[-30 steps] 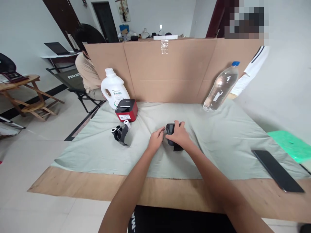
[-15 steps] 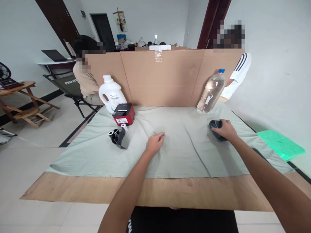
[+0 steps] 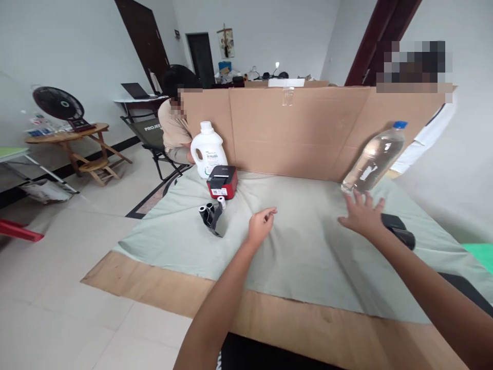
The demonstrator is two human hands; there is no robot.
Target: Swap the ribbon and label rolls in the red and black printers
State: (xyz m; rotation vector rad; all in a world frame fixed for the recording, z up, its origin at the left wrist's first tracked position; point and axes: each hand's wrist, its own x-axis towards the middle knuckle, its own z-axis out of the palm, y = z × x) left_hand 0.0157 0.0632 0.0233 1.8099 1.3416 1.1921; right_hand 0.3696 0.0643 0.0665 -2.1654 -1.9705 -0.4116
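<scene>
My right hand [image 3: 361, 213] is open with its fingers spread, holding nothing, over the cloth in front of the clear bottle with a blue cap [image 3: 375, 159]. Just right of that wrist lies a black, rounded, boxy object [image 3: 396, 230], partly hidden by my arm. Above the middle of the cloth, my left hand [image 3: 262, 223] has its fingers curled in, with nothing visible in them. To its left stand small white paper rolls [image 3: 221, 201] with a strip of black wrapping [image 3: 212, 223]. Behind them is a red and black box-shaped device [image 3: 222, 183], its label facing me.
A white jug [image 3: 210, 154] stands behind the red device. A tall cardboard screen [image 3: 296, 133] closes off the far side of the table. Grey-green cloth [image 3: 300, 272] covers the board. Two people sit beyond the screen, one at each side. A dark flat thing [image 3: 464, 293] lies near the right edge.
My right hand has let go of the black object and moved left of it, its fingers spreading. The view has turned left. My left hand stays curled above the cloth.
</scene>
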